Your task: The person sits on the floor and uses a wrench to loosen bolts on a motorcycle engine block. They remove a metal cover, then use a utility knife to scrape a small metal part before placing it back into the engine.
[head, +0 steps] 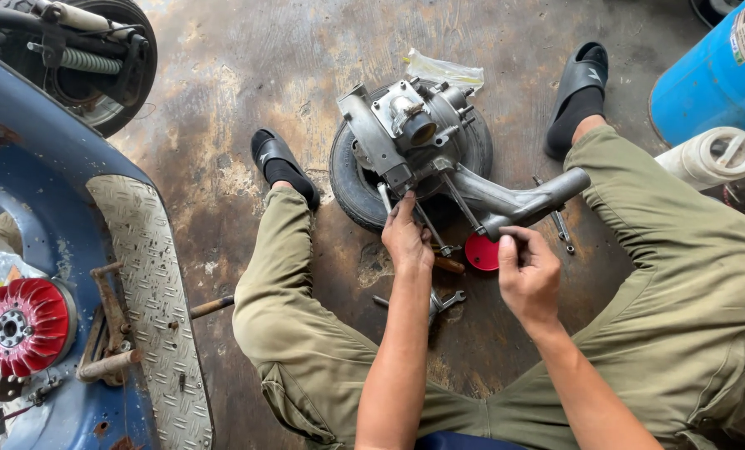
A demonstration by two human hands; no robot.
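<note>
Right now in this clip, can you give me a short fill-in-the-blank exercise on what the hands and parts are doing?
1. The engine assembly rests on a small black ____.
2. The left hand touches the assembly's ____ edge.
3. The round cap on the floor between the hands is ____.
4. A finned red fan sits on the ____ scooter body.

Missing words: tyre; lower; red; blue

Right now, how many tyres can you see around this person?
2. One small tyre lies on the floor under the engine that the left hand touches. Another tyre is at the top left, partly cut off. Others may be hidden.
</note>
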